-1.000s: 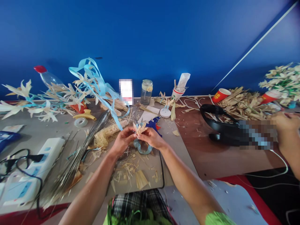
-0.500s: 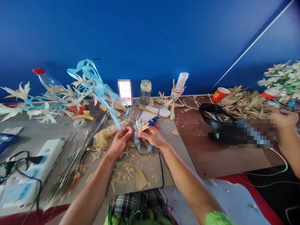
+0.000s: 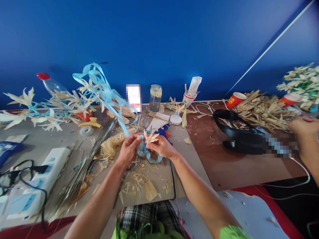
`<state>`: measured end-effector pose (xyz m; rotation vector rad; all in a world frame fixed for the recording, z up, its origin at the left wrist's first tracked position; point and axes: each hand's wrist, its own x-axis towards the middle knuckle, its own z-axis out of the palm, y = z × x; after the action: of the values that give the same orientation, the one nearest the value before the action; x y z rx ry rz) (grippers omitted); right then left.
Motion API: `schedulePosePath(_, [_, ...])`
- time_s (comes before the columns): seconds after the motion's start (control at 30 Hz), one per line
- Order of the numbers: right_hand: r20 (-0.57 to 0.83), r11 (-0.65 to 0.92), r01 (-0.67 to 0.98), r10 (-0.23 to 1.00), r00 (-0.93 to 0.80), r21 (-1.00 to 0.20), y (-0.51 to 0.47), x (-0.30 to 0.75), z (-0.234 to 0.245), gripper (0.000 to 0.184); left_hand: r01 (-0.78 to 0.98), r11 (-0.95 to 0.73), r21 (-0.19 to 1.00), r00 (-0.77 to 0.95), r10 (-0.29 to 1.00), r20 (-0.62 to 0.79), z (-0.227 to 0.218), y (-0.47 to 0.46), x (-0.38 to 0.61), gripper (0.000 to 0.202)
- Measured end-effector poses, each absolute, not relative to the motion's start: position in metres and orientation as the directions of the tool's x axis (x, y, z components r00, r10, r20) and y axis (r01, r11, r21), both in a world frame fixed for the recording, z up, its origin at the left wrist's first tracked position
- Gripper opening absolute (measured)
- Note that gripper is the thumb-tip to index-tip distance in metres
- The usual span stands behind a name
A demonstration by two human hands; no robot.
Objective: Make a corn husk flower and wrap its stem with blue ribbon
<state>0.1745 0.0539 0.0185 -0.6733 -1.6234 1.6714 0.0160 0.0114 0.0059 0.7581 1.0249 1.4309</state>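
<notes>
My left hand (image 3: 129, 148) and my right hand (image 3: 162, 146) meet at the middle of the table, both pinched on a small pale husk flower (image 3: 151, 137). A light blue ribbon (image 3: 147, 153) loops under the flower between my fingers. My left fingers press the ribbon at the flower's base. Below my hands lie husk scraps (image 3: 139, 182) on the grey table (image 3: 45, 142).
A bundle of thin wires (image 3: 82, 169) and a white power strip (image 3: 35, 186) lie left. Finished husk flowers with blue ribbon (image 3: 74, 99) spread at back left. A jar (image 3: 155, 97), paper cups (image 3: 235, 99), a black bag (image 3: 236, 132) and another person's hand (image 3: 305, 132) are right.
The ribbon loop has been drawn up closer around the flower's base, and the flower has tilted to the right. My hands stay in the same place.
</notes>
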Motion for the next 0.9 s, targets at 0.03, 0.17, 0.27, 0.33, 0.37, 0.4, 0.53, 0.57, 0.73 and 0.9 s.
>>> schedulePosePath(0.03, [0.108, 0.014, -0.160, 0.799, -0.592, -0.987, 0.055, 0.176, 0.020, 0.024, -0.447, 0.045, 0.894, -0.143, 0.982, -0.121, 0.008, 0.011, 0.016, 0.028])
schedulePosePath(0.17, [0.082, -0.060, -0.258, 0.859, -0.505, -0.964, 0.060, 0.180, 0.022, 0.026, -0.456, 0.092, 0.885, -0.142, 0.974, -0.175, 0.011, 0.011, 0.016, 0.030])
schedulePosePath(0.27, [0.039, -0.108, -0.273, 0.875, -0.483, -0.956, 0.061, 0.178, 0.020, 0.027, -0.382, 0.083, 0.920, -0.129, 0.981, -0.142, 0.008, 0.011, 0.017, 0.028])
schedulePosePath(0.33, [0.023, -0.095, -0.229, 0.886, -0.464, -0.969, 0.058, 0.176, 0.020, 0.025, -0.345, 0.080, 0.935, -0.128, 0.983, -0.131, 0.006, 0.011, 0.017, 0.028])
schedulePosePath(0.37, [0.023, -0.074, -0.194, 0.890, -0.456, -0.978, 0.057, 0.175, 0.020, 0.024, -0.335, 0.084, 0.938, -0.128, 0.983, -0.134, 0.005, 0.012, 0.017, 0.028])
schedulePosePath(0.4, [0.026, -0.051, -0.158, 0.892, -0.452, -0.986, 0.056, 0.174, 0.021, 0.024, -0.328, 0.088, 0.941, -0.128, 0.982, -0.137, 0.004, 0.012, 0.017, 0.029])
schedulePosePath(0.53, [0.041, 0.006, -0.074, 0.879, -0.475, -0.997, 0.055, 0.175, 0.022, 0.024, -0.299, 0.101, 0.949, -0.135, 0.980, -0.147, 0.001, 0.011, 0.017, 0.029])
schedulePosePath(0.57, [0.042, 0.019, -0.055, 0.878, -0.477, -0.998, 0.055, 0.175, 0.021, 0.021, -0.288, 0.105, 0.952, -0.138, 0.979, -0.150, 0.001, 0.011, 0.016, 0.028])
schedulePosePath(0.73, [0.029, 0.068, 0.073, 0.898, -0.438, -0.995, 0.057, 0.174, 0.019, 0.016, -0.245, 0.126, 0.961, -0.152, 0.974, -0.167, 0.000, 0.011, 0.017, 0.029])
schedulePosePath(0.9, [-0.016, 0.000, 0.042, 0.929, -0.370, -0.999, 0.058, 0.170, 0.016, 0.017, -0.227, 0.127, 0.966, -0.131, 0.978, -0.159, 0.004, 0.010, 0.020, 0.029])
